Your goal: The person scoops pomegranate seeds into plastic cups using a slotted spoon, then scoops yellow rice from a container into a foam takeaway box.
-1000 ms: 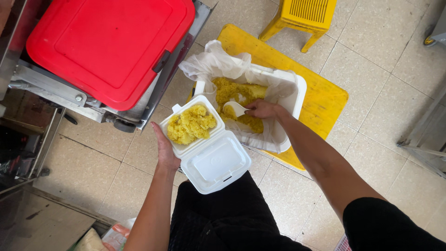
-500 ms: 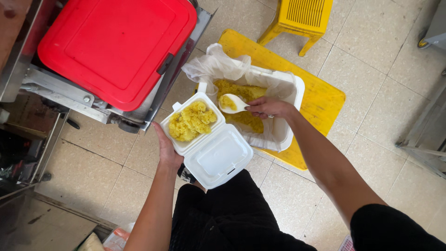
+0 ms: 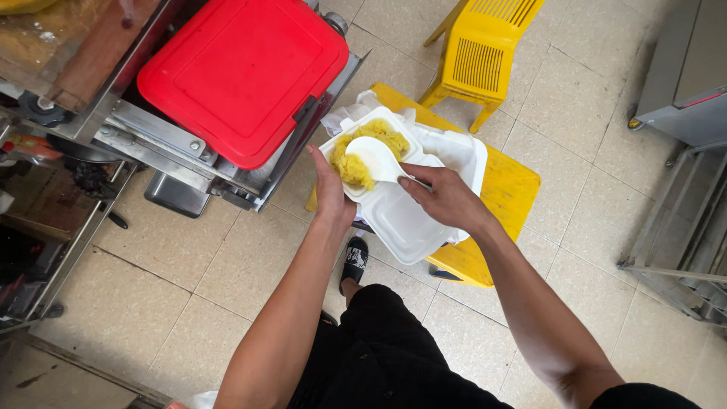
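My left hand (image 3: 331, 189) holds an open white foam takeaway box (image 3: 405, 220) from underneath, its far half filled with yellow rice (image 3: 354, 163). My right hand (image 3: 447, 198) grips a white plastic spoon (image 3: 373, 159), whose bowl rests over the rice in the box. Behind the box stands a large white foam cooler lined with a plastic bag (image 3: 462, 151); its contents are hidden by the box.
The cooler sits on a low yellow plastic table (image 3: 509, 189). A yellow plastic stool (image 3: 485, 53) stands behind it. A red-lidded container (image 3: 238, 72) rests on a metal cart at left. Metal racks (image 3: 681, 250) line the right. Tiled floor below.
My right hand brought the spoon out of the cooler and over the rice in the takeaway box. The box moved up in front of the cooler.
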